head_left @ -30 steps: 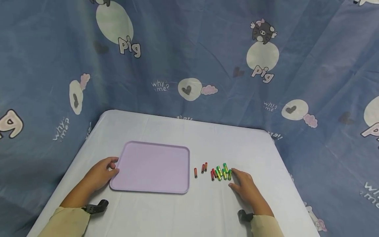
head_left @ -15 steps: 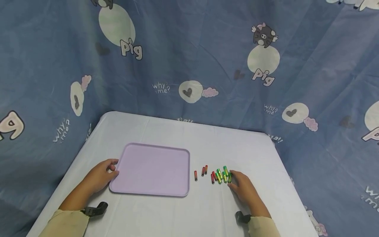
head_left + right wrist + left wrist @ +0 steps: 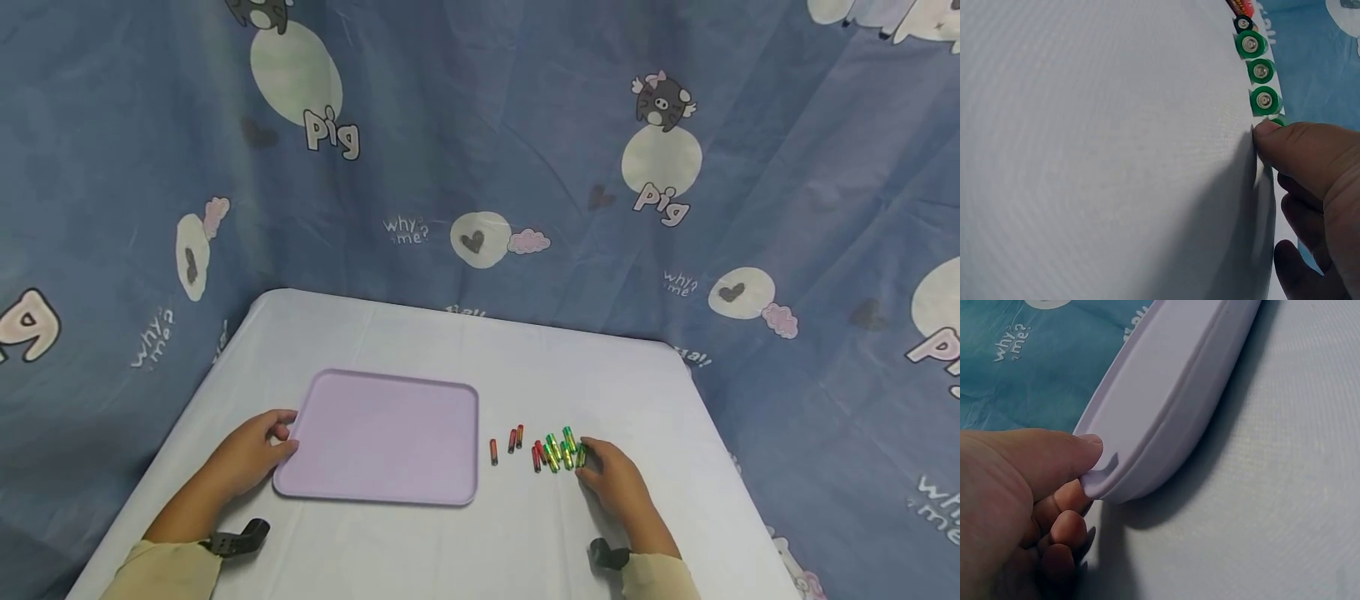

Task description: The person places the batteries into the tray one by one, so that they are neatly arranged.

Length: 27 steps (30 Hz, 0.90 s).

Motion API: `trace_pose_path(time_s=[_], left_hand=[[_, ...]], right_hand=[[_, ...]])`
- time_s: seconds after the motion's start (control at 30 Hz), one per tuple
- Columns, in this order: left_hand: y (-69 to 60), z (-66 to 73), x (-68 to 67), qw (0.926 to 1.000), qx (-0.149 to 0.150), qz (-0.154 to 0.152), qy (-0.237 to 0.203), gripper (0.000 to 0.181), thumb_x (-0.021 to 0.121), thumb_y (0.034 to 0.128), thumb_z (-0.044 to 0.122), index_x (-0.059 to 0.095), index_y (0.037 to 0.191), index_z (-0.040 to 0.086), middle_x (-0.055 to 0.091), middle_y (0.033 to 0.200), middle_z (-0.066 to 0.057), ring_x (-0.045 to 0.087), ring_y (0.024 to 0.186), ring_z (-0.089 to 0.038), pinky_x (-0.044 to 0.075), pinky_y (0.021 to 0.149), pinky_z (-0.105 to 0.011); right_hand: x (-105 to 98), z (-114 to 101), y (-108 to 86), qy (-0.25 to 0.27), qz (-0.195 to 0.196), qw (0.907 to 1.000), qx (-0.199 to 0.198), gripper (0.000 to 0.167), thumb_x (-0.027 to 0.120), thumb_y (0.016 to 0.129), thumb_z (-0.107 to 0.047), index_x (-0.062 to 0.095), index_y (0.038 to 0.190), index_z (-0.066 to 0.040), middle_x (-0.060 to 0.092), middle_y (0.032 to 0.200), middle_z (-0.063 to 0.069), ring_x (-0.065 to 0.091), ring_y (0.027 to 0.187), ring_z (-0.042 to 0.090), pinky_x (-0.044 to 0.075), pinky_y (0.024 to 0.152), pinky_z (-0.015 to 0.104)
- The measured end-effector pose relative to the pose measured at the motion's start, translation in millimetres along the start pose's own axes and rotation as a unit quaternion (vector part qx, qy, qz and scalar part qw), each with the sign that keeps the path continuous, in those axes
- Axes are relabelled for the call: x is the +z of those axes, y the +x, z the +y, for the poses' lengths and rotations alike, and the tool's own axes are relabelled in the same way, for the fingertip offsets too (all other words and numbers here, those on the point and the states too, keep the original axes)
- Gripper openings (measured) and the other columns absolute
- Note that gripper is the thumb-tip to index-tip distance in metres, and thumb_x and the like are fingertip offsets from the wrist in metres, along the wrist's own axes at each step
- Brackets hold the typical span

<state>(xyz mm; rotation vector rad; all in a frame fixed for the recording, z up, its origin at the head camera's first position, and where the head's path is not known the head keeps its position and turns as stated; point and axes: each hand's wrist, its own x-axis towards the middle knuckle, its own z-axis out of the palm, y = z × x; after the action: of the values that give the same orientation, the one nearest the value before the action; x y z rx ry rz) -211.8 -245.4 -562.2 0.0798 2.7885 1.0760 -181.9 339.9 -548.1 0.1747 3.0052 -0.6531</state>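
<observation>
Currently, your right hand (image 3: 617,483) pinches the rightmost green battery (image 3: 581,456), a small shiny cylinder right of the tray (image 3: 378,437). Green-and-gold batteries (image 3: 553,451) and slimmer red batteries (image 3: 494,452) lie to its left. Your left hand (image 3: 246,457) grips the left rim of the flat, pale-purple, round-cornered tray.

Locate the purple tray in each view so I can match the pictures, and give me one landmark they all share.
Head: the purple tray lies left of centre, in the lower half.
Left wrist: it runs from the top edge down to the left hand, which grips its end left of centre.
Right wrist: not in it.
Shared landmark: the white tabletop, visible in all three.
</observation>
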Motion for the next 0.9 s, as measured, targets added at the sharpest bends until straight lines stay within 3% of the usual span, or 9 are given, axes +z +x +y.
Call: trace_pose_path(time_s=[0.2, 0.5, 0.9], left_hand=[[-1.0, -0.8, 2.1, 1.0, -0.001, 0.002, -0.002, 0.06, 0.072, 0.0967, 0.023, 0.051, 0.145, -0.005, 0.062, 0.11, -0.01, 0.056, 0.103, -0.031, 0.044, 0.086, -0.049], [-0.7, -2.6, 2.6, 1.0, 0.0, 0.006, -0.003, 0.058, 0.071, 0.0969, 0.022, 0.052, 0.145, -0.005, 0.062, 0.109, -0.01, 0.057, 0.101, -0.029, 0.044, 0.084, -0.046], [-1.0, -0.8, 1.1, 1.0, 0.003, 0.008, -0.003, 0.057, 0.071, 0.0966, 0.021, 0.053, 0.144, -0.005, 0.062, 0.108, -0.008, 0.056, 0.098, -0.027, 0.042, 0.083, -0.043]], right_hand=[[0, -1, -2.7, 0.008, 0.007, 0.9999, 0.001, 0.063, 0.083, 0.089, -0.021, 0.059, 0.146, -0.011, 0.057, 0.151, 0.017, 0.049, 0.143, 0.042, 0.039, 0.115, 0.06], [-5, -8, -3.8, 0.036, 0.014, 0.9992, 0.012, 0.064, 0.083, 0.089, -0.021, 0.058, 0.148, -0.015, 0.055, 0.154, 0.016, 0.045, 0.146, 0.043, 0.037, 0.116, 0.061], [-1, -31, 2.2, 0.03, 0.029, 0.9985, -0.035, 0.061, 0.085, 0.087, -0.019, 0.063, 0.144, -0.015, 0.06, 0.149, 0.014, 0.052, 0.141, 0.041, 0.041, 0.114, 0.059]])
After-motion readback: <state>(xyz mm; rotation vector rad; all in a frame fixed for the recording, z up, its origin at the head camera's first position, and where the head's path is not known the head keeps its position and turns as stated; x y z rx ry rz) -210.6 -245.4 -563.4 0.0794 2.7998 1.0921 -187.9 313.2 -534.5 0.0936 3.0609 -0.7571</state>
